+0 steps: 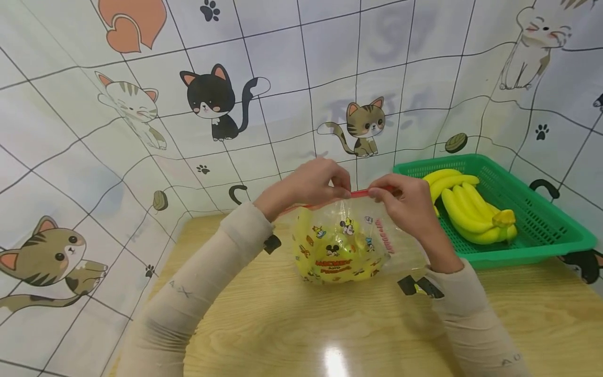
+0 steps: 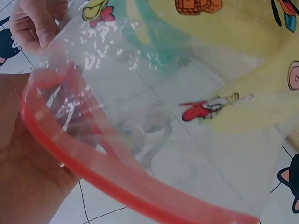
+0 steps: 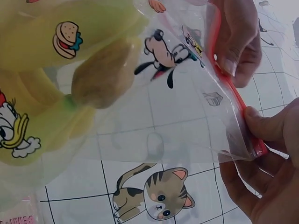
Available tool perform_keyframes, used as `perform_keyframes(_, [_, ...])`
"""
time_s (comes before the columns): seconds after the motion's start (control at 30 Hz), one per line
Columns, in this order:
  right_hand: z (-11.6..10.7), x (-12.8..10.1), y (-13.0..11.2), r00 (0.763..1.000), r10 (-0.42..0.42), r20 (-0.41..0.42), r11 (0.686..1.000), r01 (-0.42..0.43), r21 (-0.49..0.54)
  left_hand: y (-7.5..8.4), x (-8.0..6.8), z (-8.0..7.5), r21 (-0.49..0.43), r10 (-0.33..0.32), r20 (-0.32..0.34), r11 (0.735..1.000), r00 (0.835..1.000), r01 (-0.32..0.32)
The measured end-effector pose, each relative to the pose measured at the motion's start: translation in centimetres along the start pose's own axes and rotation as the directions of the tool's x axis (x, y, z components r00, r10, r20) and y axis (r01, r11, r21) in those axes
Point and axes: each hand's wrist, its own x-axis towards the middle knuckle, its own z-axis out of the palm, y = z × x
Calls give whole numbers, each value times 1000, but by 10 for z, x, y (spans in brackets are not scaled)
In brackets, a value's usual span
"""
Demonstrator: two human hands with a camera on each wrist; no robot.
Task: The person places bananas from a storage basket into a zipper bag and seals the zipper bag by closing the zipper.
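Head view: wood-grain table (image 1: pixel 282 324) beneath printed bag (image 1: pixel 341 248), cat-print backdrop (image 1: pixel 282 57) behind.

Room bright, light diffuse, source out of view. Worktop (image 1: pixel 292 335) throws back one hard white glare spot low in the head view; faint, soft-edged shading by the right sleeve (image 1: pixel 459 303). Head view fairly crisp; grid lines on the cat-print sheet (image 1: pixel 287 94) bow, lens or sag, can't tell. Both wrist views dimmer, greyer. Left: white glints speckle the zip bag (image 2: pixel 182 121), red zip strip (image 2: pixel 117 189) soft. Right: top corner palest, banana stem (image 3: pixel 103 74) hazy through film.
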Motion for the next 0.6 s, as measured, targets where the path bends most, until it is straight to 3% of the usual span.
perform_keyframes(0.33, [-11,2,-1,992,115,60,993,-116,19,-11,-12,-5,-24,-9,16,1000,1000,9])
perform_keyframes(0.6, [-16,2,-1,991,117,67,990,-122,76,-13,-18,-8,-7,-10,28,1000,1000,10])
